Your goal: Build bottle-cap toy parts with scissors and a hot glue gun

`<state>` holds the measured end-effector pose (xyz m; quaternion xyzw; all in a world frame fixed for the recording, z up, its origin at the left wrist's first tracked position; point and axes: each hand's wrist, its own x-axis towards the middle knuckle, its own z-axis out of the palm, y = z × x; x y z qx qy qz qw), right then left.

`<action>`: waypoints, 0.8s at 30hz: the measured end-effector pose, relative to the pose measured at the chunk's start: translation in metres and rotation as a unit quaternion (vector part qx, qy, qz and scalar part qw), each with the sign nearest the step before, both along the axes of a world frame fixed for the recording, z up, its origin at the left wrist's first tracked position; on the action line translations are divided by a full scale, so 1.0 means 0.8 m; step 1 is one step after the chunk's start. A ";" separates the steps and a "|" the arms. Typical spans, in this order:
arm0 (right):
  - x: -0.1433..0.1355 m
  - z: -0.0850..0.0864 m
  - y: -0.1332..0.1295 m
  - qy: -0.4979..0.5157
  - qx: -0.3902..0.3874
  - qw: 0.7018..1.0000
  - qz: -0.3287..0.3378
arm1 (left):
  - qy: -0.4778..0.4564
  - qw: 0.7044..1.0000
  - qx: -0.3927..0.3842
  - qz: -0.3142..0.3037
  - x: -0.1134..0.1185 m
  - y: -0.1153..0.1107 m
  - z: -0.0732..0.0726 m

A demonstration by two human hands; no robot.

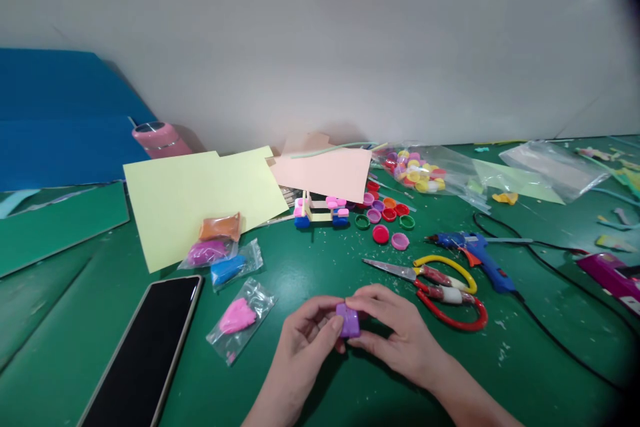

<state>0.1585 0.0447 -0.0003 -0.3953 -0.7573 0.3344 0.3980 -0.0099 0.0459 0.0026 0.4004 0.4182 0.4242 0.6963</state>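
Phone (143, 353) laid flat at lower left, presumably kept out of work area. Pink clay-like lump (237, 315) kept in clear bag (262, 299) near left hand (303, 339), probably against drying. Small purple piece (349, 322) held over table (310, 263): pinched at left by left hand, at right by right hand (400, 327), apparently for steadiness and fine control. Scissors (435, 274) and glue gun (484, 255) laid farther right, likely parked within easy reach, blades pointed left.
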 end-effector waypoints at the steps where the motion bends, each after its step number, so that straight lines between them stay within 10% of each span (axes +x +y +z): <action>1: 0.000 0.000 0.000 0.000 0.001 1.000 0.000 | 0.003 1.000 -0.001 0.001 0.000 0.000 0.001; 24: 0.002 0.004 0.002 -0.046 0.014 0.999 -0.004 | 0.027 1.000 -0.011 0.011 0.005 0.001 0.014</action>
